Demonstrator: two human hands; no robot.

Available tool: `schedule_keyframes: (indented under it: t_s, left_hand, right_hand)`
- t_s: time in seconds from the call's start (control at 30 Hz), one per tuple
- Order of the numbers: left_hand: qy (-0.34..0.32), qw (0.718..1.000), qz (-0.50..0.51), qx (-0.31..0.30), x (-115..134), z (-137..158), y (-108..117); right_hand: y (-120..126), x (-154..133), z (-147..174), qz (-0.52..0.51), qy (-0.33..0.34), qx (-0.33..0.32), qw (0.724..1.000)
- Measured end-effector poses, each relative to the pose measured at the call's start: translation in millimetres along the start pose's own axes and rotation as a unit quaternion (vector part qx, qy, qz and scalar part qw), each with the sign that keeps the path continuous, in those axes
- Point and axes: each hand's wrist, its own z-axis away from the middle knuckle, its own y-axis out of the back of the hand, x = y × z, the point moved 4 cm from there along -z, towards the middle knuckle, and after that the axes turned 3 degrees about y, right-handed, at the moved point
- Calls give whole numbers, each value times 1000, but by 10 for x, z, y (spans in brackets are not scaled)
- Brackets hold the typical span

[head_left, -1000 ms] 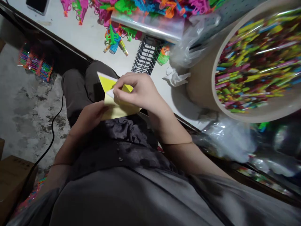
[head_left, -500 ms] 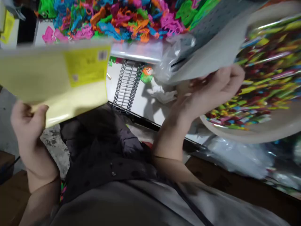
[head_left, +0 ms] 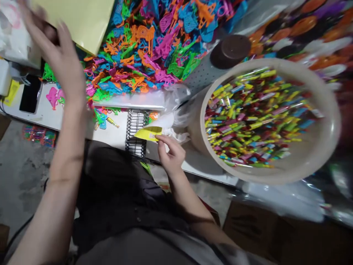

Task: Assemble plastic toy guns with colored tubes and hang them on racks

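Observation:
My left hand, somewhat blurred, is raised at the upper left with its fingers apart. Just beyond it a pale yellow sheet or pad lies over the edge of a heap of small plastic toys; whether the fingers touch it I cannot tell. My right hand is closed in a pinch on the corner of a yellow printed label, part of which is white. The label is over a black wire rack on the white table.
Bright plastic toys are heaped along the back. To the right stands a large beige tub of wrapped sticks, beside a grey dotted cylinder with a dark lid. A phone lies at the left. Clear plastic bags hang by the table edge.
My left hand has moved up and opened; the pale yellow sheet it gripped is now over the toys. My right hand has come left from the tub, carrying the label.

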Motion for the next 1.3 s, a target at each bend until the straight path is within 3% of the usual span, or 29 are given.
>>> schedule_keyframes:
  t_s: [0.07,0.13,0.2,0.23,0.43,0.7,1.0,1.1,1.17,1.3]
  left_hand:
    - [6,984,130,-123,313,593,80]
    - [-7,936,149,-320,539,1179,78]
    - [-15,895,154,-419,605,1563,55]
    - [-6,885,154,-439,582,1662,25]
    - [86,864,164,-468,312,1700,-184]
    - [91,853,144,-494,285,1716,-243]
    - [51,851,169,-495,305,1682,-264]
    - [1,838,202,-507,470,1735,-280]
    - [-2,821,236,-520,566,1776,-295]
    - [94,804,337,-481,532,1662,-250]
  right_hand:
    - [-65,31,-18,16,21,-35,999]
    - [-124,69,-36,22,15,-58,998]
    - [-168,99,-38,20,-1,-76,997]
    - [-182,106,-32,19,-6,-82,996]
    - [-206,103,85,32,16,-113,993]
    - [-204,146,245,65,143,-82,984]
    - [-3,71,247,99,166,-110,975]
    - [129,15,123,113,114,-28,987]
    - [81,42,66,102,49,-16,993]
    - [-247,123,186,110,-27,-64,992]
